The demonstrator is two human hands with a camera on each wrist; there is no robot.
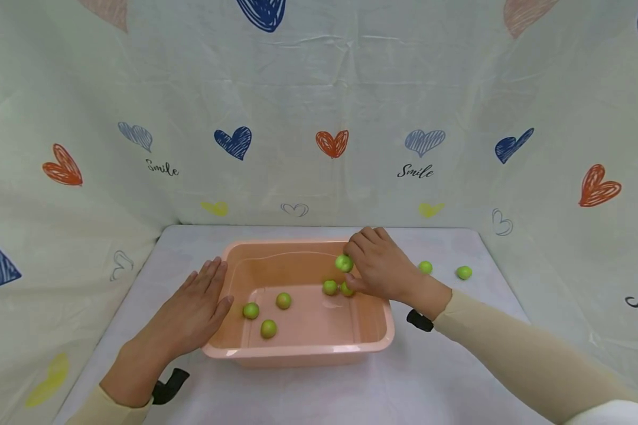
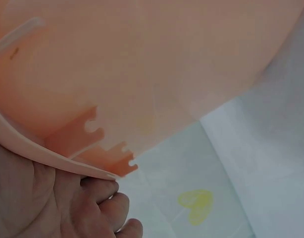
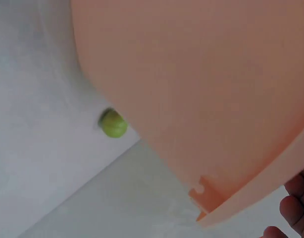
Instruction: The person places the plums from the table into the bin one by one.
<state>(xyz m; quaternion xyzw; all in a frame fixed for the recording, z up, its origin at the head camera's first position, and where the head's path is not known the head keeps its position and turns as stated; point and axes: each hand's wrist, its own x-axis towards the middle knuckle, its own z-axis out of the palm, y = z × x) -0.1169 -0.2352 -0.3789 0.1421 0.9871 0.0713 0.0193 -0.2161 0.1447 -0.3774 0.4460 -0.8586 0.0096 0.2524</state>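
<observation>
A green fruit [image 1: 344,263] is over the right rear part of the tub [image 1: 298,353], at the ends of the right hand's [image 1: 381,265] fingers. These are bent, and the fruit appears pinched between their tips and the thumb, so the gap is about as wide as the fruit; the right wrist view does not show the grip. The hold looks slight: a smooth, round skin could slip out of it, and a drop might strike the two fruits [image 1: 329,287] lying close below and send them rolling. Three others [image 1: 283,300] lie on the left half of the tub's floor, apart from one another.

The left hand [image 1: 197,313] touches the tub's left rim, its fingers nearly straight and close together, the thumb set apart; it holds no fruit. If it pushed too hard, or if the right hand caught the rim, the tub might slide or tip.

To the tub's right, two loose fruits [image 1: 464,272] lie on the worktop [image 1: 430,383], one partly hidden by the right wrist [image 1: 436,298]. A knock from that wrist could roll them toward the edge. Behind stands a pale cloth [image 1: 361,88] printed with hearts
</observation>
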